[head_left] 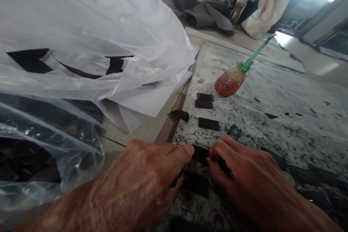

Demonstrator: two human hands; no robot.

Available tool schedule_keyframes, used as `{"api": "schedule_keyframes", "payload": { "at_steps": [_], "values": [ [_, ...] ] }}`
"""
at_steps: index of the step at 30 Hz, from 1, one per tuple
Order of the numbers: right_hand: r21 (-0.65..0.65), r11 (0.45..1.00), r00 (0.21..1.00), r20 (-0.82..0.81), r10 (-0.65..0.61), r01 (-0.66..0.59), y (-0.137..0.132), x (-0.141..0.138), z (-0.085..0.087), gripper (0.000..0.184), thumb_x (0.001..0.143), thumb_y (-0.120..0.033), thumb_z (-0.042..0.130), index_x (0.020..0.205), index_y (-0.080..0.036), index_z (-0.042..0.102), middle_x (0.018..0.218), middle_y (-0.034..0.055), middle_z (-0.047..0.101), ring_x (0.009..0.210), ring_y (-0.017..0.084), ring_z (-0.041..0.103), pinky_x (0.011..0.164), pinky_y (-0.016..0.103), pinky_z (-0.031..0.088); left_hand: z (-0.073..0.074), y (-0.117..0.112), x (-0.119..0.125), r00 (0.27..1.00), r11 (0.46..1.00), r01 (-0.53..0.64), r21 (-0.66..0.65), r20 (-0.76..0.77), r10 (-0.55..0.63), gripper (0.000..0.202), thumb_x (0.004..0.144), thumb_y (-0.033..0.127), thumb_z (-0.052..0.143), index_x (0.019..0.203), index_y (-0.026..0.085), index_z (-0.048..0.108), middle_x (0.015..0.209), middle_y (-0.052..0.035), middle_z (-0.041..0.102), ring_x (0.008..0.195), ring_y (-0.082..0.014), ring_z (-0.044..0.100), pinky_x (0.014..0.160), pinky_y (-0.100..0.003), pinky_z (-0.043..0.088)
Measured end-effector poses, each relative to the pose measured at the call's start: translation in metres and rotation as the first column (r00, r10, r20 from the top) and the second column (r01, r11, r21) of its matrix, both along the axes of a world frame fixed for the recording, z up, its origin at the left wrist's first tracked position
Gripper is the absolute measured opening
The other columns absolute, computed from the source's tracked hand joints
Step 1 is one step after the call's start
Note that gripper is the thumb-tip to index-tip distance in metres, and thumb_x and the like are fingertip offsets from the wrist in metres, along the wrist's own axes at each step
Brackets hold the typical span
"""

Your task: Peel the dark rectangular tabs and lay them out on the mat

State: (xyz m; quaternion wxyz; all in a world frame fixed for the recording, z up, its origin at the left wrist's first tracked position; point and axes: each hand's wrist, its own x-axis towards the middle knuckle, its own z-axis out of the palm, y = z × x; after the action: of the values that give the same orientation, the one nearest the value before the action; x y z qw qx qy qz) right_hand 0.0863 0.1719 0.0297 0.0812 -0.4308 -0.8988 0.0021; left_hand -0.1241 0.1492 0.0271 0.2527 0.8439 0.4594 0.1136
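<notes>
My left hand (pixel 144 177) and my right hand (pixel 247 174) lie close together at the near edge of a stained, speckled work board (pixel 272 94). Both pinch a dark flat piece (pixel 199 154) between thumbs and fingers, with more dark material (pixel 195 183) under them. Just beyond lie three small dark rectangular pieces (pixel 208 123) (pixel 203 104) (pixel 205 96) and a curled dark scrap (pixel 179 115). A small dark tool-like object (pixel 234 131) rests by my right fingertips.
A squeeze bottle of orange-brown liquid with a long green nozzle (pixel 231 81) lies on the board. A large clear plastic bag (pixel 81 43) with dark sheets inside fills the left side. White paper sheets (pixel 152 98) lie under it. Clutter and a cloth bag (pixel 268 11) sit at the back.
</notes>
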Motion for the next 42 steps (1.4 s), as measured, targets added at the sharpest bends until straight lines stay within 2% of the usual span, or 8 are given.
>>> {"api": "schedule_keyframes", "payload": {
  "at_steps": [3, 6, 11, 15, 20, 29, 38, 42],
  "values": [
    [0.094, 0.993, 0.998, 0.015, 0.064, -0.065, -0.002, 0.001, 0.001, 0.016, 0.083, -0.014, 0.042, 0.072, -0.025, 0.045, 0.062, -0.0038, 0.048, 0.041, 0.014, 0.048, 0.043, 0.03, 0.029, 0.001, 0.002, 0.004, 0.984, 0.994, 0.11, -0.008, -0.139, -0.11, 0.04, 0.08, 0.008, 0.047, 0.116, 0.024, 0.051, 0.083, 0.0031, 0.068, 0.066, -0.0171, 0.065, 0.058, -0.026, 0.045],
    [0.141, 0.982, 0.992, -0.004, 0.13, -0.128, -0.004, 0.001, 0.001, 0.018, 0.084, -0.01, 0.041, 0.072, -0.024, 0.046, 0.063, -0.0024, 0.05, 0.044, 0.015, 0.048, 0.045, 0.03, 0.03, 0.001, 0.003, 0.007, 0.964, 0.988, 0.152, -0.019, -0.219, -0.152, 0.042, 0.081, 0.008, 0.048, 0.12, 0.023, 0.05, 0.082, 0.0027, 0.067, 0.065, -0.0183, 0.064, 0.056, -0.027, 0.046],
    [0.061, 0.984, 0.982, -0.082, 0.17, -0.165, -0.004, -0.002, 0.002, 0.019, 0.083, -0.009, 0.041, 0.071, -0.022, 0.049, 0.063, -0.0017, 0.051, 0.044, 0.013, 0.048, 0.045, 0.027, 0.032, 0.004, 0.003, 0.009, 0.96, 0.987, 0.143, -0.078, -0.232, -0.158, 0.036, 0.083, 0.009, 0.049, 0.116, 0.024, 0.054, 0.086, 0.0024, 0.069, 0.068, -0.017, 0.065, 0.057, -0.025, 0.046],
    [-0.121, 0.992, 0.987, -0.158, 0.021, -0.04, -0.001, -0.003, 0.001, 0.015, 0.078, -0.01, 0.044, 0.07, -0.022, 0.047, 0.061, -0.0045, 0.052, 0.047, 0.012, 0.051, 0.046, 0.026, 0.033, 0.006, 0.001, 0.01, 0.962, 0.985, 0.125, -0.122, -0.226, -0.15, 0.043, 0.081, 0.006, 0.048, 0.121, 0.023, 0.052, 0.091, 0.0014, 0.07, 0.074, -0.0187, 0.067, 0.063, -0.026, 0.049],
    [-0.295, 0.95, 0.971, -0.181, -0.156, 0.098, 0.003, -0.002, 0.002, 0.015, 0.076, -0.009, 0.048, 0.073, -0.024, 0.046, 0.06, -0.008, 0.055, 0.048, 0.01, 0.052, 0.048, 0.023, 0.034, 0.003, 0.001, 0.009, 0.959, 0.981, 0.131, -0.143, -0.232, -0.162, 0.052, 0.08, 0.005, 0.047, 0.128, 0.023, 0.047, 0.092, 0.0005, 0.069, 0.075, -0.0216, 0.067, 0.064, -0.032, 0.052],
    [-0.367, 0.924, 0.964, -0.188, -0.186, 0.107, 0.006, -0.001, 0.0, 0.017, 0.081, -0.012, 0.044, 0.089, -0.023, 0.054, 0.074, -0.0044, 0.064, 0.063, 0.013, 0.063, 0.059, 0.025, 0.041, -0.007, -0.002, 0.006, 0.966, 0.988, 0.145, -0.06, -0.207, -0.155, 0.053, 0.079, 0.006, 0.047, 0.13, 0.022, 0.045, 0.091, 0.001, 0.069, 0.07, -0.0203, 0.066, 0.059, -0.029, 0.05],
    [-0.342, 0.934, 0.978, -0.136, -0.157, 0.102, 0.008, 0.0, -0.001, 0.024, 0.08, -0.009, 0.043, 0.096, -0.021, 0.056, 0.083, -0.0007, 0.065, 0.069, 0.016, 0.065, 0.062, 0.028, 0.048, -0.012, -0.006, 0.002, 0.973, 0.99, 0.132, -0.057, -0.184, -0.141, 0.055, 0.081, 0.006, 0.045, 0.133, 0.022, 0.04, 0.09, 0.0009, 0.068, 0.069, -0.0208, 0.066, 0.058, -0.031, 0.05],
    [-0.166, 0.985, 0.991, -0.116, -0.068, 0.049, 0.005, 0.007, 0.003, 0.028, 0.083, -0.008, 0.041, 0.102, -0.019, 0.058, 0.094, 0.0045, 0.064, 0.076, 0.017, 0.066, 0.065, 0.031, 0.053, -0.01, -0.003, 0.002, 0.979, 0.988, 0.136, -0.075, -0.142, -0.145, 0.052, 0.082, 0.007, 0.047, 0.131, 0.023, 0.04, 0.092, 0.0011, 0.068, 0.072, -0.0194, 0.066, 0.06, -0.029, 0.05]
  ]
}}
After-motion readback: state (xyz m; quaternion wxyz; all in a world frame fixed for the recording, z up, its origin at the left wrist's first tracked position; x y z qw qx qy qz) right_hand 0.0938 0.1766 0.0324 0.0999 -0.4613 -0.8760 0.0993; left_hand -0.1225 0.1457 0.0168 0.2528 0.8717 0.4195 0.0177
